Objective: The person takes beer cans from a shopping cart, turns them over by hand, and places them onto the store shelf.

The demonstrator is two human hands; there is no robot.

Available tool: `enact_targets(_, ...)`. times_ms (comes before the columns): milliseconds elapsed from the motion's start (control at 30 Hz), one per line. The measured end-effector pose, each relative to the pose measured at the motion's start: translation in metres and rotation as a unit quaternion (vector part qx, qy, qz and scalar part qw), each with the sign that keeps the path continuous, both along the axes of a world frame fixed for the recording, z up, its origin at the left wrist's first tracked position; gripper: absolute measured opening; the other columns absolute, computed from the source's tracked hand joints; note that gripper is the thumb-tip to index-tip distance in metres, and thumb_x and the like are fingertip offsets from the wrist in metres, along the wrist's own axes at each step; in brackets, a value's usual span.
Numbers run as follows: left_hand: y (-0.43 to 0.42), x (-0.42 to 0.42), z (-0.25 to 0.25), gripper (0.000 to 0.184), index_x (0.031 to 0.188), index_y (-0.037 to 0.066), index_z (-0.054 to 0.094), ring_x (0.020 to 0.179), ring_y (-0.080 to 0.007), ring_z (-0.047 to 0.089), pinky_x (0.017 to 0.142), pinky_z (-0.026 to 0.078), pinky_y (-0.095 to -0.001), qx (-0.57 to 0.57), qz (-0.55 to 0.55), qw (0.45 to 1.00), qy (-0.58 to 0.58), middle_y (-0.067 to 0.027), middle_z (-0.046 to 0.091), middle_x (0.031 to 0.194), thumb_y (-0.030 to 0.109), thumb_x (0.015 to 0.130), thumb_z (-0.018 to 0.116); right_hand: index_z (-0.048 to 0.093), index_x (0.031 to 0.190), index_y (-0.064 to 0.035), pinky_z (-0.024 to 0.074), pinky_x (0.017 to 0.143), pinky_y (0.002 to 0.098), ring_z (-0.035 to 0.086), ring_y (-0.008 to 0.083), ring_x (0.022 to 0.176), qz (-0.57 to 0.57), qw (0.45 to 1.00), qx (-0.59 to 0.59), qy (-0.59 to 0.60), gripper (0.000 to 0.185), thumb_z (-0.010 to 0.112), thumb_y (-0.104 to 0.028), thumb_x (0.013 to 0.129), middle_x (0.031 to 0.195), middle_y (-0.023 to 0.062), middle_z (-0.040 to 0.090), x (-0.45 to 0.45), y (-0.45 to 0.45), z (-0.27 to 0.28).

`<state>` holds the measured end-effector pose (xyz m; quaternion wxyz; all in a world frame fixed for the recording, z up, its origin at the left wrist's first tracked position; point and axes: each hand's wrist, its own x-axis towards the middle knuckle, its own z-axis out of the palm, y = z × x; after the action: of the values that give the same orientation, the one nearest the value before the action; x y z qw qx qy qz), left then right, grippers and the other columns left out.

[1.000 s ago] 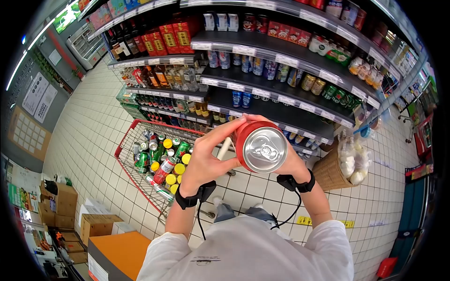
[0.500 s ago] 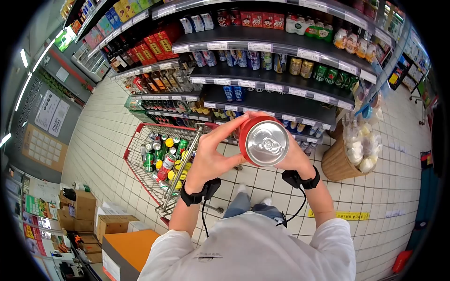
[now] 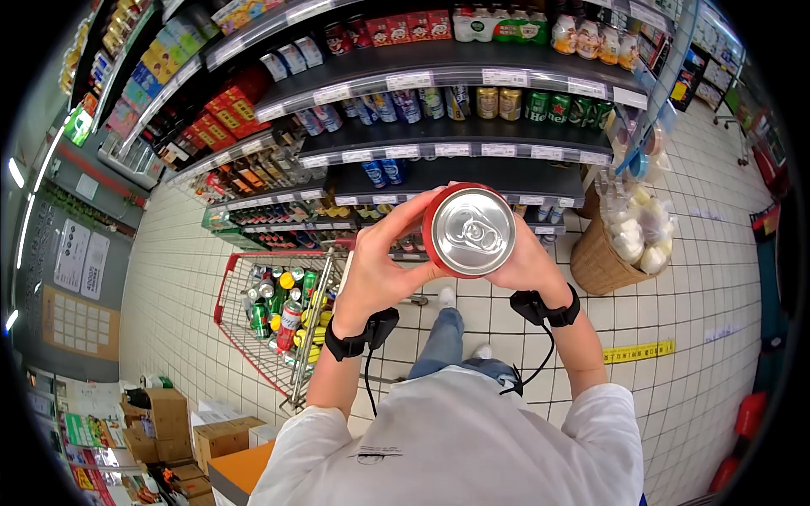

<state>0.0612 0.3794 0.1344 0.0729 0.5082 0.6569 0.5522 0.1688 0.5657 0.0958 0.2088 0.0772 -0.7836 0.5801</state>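
Observation:
A red can (image 3: 434, 244) with a silver pull-tab top is held up in front of my chest, its lid facing the camera. My left hand (image 3: 380, 266) is closed on the can's left side, thumb near the bottom edge and fingers over the far side. From the right, my right hand (image 3: 533, 266) grips the same can, its fingers mostly hidden behind it. Black straps with small devices and cables sit on both wrists. Below left, a shopping cart (image 3: 221, 291) holds several cans and bottles, green, red and yellow among them.
Ahead runs a curved store shelf (image 3: 396, 152) stocked with drinks, including green beer cans (image 3: 558, 108) and gold cans (image 3: 498, 103). A wicker basket (image 3: 603, 266) of bagged goods stands at its right end. Cardboard boxes (image 3: 164, 422) are stacked at lower left on the tiled floor.
The can and both hands have risen slightly in view. One foot has stepped forward. The shelf has shifted left and up in the picture, the cart slightly left and down.

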Motion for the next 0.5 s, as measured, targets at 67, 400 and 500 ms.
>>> enact_targets(67,0.011,-0.013,-0.004,0.080,0.137,0.002,0.055,0.118,-0.0259,0.065,0.099,0.053,-0.0374,-0.002,-0.013,1.000,0.001,-0.0152,0.064,0.132,0.014,0.067,0.091,0.041,0.146,-0.0051,0.0435,0.107,0.0398,0.052,0.0294,0.131,-0.011,1.000,0.006,0.005,0.089,0.087,-0.009,0.070,0.142,0.0147,0.052,-0.007,0.009,0.000)
enact_targets(400,0.050,-0.104,-0.020,0.082,0.138,-0.001,0.053,0.118,-0.0256,0.065,0.098,0.052,-0.0366,-0.002,-0.009,1.000,-0.024,-0.0167,0.067,0.124,0.015,0.067,0.091,0.044,0.144,-0.0035,0.0435,0.107,0.0400,0.054,0.0299,0.129,-0.036,0.999,0.017,-0.030,0.086,0.086,-0.010,0.069,0.137,0.0154,0.057,-0.091,0.044,0.007)
enact_targets(500,0.058,-0.142,-0.024,0.082,0.137,-0.001,0.053,0.117,-0.0251,0.065,0.100,0.051,-0.0362,0.000,-0.001,0.999,-0.047,-0.0165,0.067,0.125,0.014,0.066,0.092,0.044,0.145,-0.0028,0.0443,0.106,0.0389,0.056,0.0286,0.128,-0.043,0.997,-0.001,-0.064,0.089,0.088,-0.011,0.068,0.137,0.0162,0.058,-0.131,0.052,-0.001)
